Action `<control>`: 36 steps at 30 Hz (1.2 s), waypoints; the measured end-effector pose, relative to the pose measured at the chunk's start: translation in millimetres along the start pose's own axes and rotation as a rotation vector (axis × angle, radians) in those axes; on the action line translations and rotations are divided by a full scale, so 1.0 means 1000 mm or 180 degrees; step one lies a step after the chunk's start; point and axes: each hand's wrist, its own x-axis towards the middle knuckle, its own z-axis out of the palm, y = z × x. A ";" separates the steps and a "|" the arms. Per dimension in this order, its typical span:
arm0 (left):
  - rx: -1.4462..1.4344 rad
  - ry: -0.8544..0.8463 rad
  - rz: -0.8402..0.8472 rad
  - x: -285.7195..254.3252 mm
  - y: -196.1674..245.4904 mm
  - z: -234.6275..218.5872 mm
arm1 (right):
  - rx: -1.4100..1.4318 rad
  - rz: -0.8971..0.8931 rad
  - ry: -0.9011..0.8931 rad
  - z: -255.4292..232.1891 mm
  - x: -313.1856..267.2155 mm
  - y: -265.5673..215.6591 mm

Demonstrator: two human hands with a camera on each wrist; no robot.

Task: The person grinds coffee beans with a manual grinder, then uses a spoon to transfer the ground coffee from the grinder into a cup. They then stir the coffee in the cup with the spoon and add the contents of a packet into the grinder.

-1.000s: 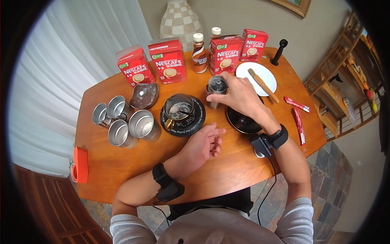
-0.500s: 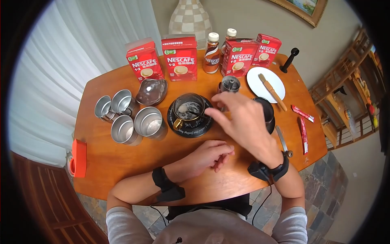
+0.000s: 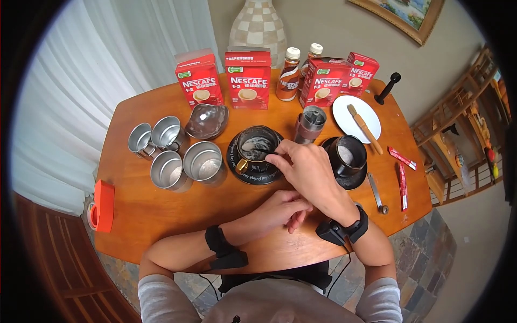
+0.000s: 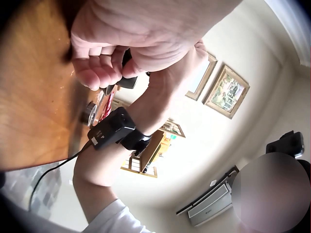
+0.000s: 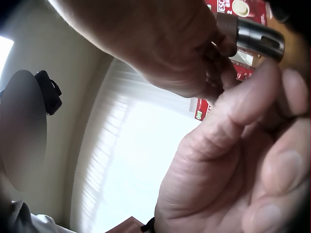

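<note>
In the head view my right hand (image 3: 312, 172) reaches over the right rim of a black cup (image 3: 258, 158). Its thumb and forefinger pinch the dark handle of a spoon (image 3: 249, 146) whose pale bowl lies inside. A whitish residue coats the cup, which stands on a black saucer (image 3: 237, 171) with white lettering. My left hand (image 3: 277, 211) hangs loosely curled and holds nothing, just below the right one. Seen from the right wrist, the left palm (image 5: 209, 170) fills the lower right. Behind the right hand's fingers stands a metal coffee grinder (image 3: 311, 123).
Several steel mugs (image 3: 203, 164) and a dark glass bowl (image 3: 207, 121) stand left. A second black cup (image 3: 353, 161) with pale powder is at right, beside a grinder crank (image 3: 376, 194). A brush (image 3: 366, 129) lies on a white plate (image 3: 344, 119). Red NESCAFE boxes (image 3: 247, 81) stand behind.
My right hand has let go of the grinder, moved left and down to the black cup, and taken hold of the spoon. My left hand has moved slightly towards me.
</note>
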 end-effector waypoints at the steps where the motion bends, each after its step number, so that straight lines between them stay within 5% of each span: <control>1: -0.0009 -0.0024 0.0008 0.001 -0.001 -0.001 | -0.0081 -0.0024 0.0062 0.000 0.002 -0.004; 12: 0.0066 -0.0003 0.0007 0.001 -0.002 -0.001 | -0.0734 -0.0054 0.0626 0.021 0.026 -0.004; 18: -0.0004 0.0034 -0.0043 0.000 -0.001 0.001 | -0.0127 -0.0038 0.0551 0.022 0.032 0.004; 24: 0.0009 0.0002 -0.0109 -0.001 0.000 0.000 | 0.1457 0.0043 0.0525 -0.005 0.021 -0.001; 29: -0.0033 0.0038 -0.0173 -0.002 0.003 0.000 | 0.2131 0.0033 0.1509 -0.062 -0.015 0.001; 33: 0.0124 0.0153 -0.0181 -0.004 0.008 0.002 | 0.1620 0.0047 0.2463 -0.105 -0.036 0.038; 36: 0.0510 0.0290 0.0058 -0.002 0.015 0.007 | 0.0815 0.0390 0.2295 -0.121 -0.045 0.069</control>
